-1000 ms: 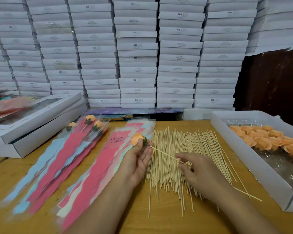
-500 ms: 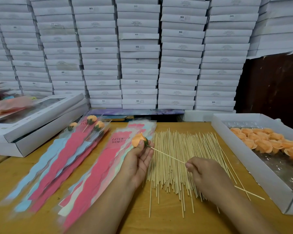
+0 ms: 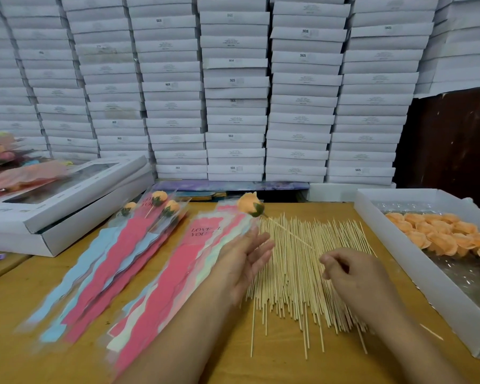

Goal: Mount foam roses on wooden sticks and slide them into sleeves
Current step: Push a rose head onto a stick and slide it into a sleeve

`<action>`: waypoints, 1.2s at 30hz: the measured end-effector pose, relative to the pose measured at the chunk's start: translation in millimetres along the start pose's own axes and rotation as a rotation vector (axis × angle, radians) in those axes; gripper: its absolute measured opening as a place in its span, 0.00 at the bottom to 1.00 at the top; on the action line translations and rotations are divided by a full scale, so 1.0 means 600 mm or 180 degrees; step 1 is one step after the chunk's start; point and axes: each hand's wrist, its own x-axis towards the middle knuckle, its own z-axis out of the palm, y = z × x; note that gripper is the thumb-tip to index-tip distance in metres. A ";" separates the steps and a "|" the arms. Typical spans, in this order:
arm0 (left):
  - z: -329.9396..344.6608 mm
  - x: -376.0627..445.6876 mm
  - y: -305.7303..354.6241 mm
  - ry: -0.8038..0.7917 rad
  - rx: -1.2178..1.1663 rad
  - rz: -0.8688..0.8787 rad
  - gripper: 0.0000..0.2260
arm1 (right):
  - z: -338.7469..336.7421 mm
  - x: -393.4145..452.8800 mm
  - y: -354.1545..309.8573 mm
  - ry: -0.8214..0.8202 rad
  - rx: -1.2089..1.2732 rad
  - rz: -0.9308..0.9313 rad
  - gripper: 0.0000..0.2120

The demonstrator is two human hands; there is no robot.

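Rose (image 3: 250, 203) now higher — left hand (image 3: 247, 261) off.

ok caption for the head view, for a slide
Right hand lifts a stick-mounted foam rose; open left hand waits over sleeves.

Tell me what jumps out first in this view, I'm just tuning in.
The orange foam rose on a stick, raised at centre above the spread of wooden sticks; the right hand pinches the stick's lower end, and the left hand is open beside it. Behind, stacked white boxes fill the wall; a tray of loose roses sits right.
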 end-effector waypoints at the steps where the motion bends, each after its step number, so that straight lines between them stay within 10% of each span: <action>1: 0.006 -0.001 0.001 0.0036 0.0300 -0.0083 0.13 | -0.004 0.003 0.003 0.0079 0.0074 -0.0012 0.15; 10: 0.031 0.003 0.105 -0.0072 0.2057 -0.0075 0.07 | -0.019 0.015 0.034 0.0775 0.0698 0.0074 0.10; 19: -0.184 0.067 0.160 0.1695 0.5071 0.0163 0.13 | -0.012 0.013 0.036 0.0749 0.0744 -0.0043 0.12; 30: -0.216 0.096 0.156 0.1987 0.4847 -0.0405 0.34 | -0.010 0.016 0.042 0.0784 0.0638 -0.0097 0.10; 36: -0.226 0.094 0.153 0.1933 0.5007 0.0044 0.18 | -0.009 0.018 0.046 0.0754 0.0670 -0.0091 0.09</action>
